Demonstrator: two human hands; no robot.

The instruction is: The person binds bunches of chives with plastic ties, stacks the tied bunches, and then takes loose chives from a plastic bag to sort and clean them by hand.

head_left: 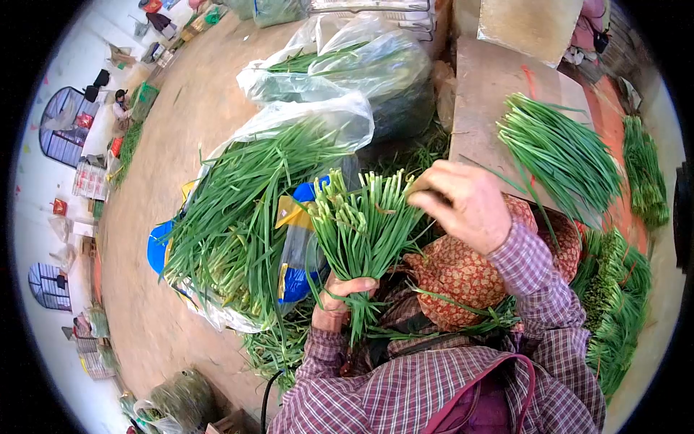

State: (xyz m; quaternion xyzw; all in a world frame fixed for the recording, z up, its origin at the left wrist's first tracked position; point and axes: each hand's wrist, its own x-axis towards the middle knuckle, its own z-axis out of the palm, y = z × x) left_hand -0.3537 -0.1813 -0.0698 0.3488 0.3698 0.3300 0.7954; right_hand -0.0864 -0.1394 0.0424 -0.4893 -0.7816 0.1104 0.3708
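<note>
My left hand (345, 293) is wrapped round a bunch of garlic chives (369, 228), low on the leaves, with the pale cut ends pointing up and away from me. Beside those ends, on the right, is my right hand (466, 206), its thumb and fingers pinched together at the outermost stalks. What they pinch, if anything, is hidden. Left of the held bunch, a big heap of loose chives (238, 210) fills an open blue, yellow and white sack (160, 242). Red patterned cloth (463, 278) covers my lap.
Another bunch of chives (560, 155) lies on a board (481, 94) at right with a red tie by it. Several tied bunches (614, 304) are stacked on my right. A clear plastic bag of greens (361, 69) stands ahead. Another person (121, 108) sits far left.
</note>
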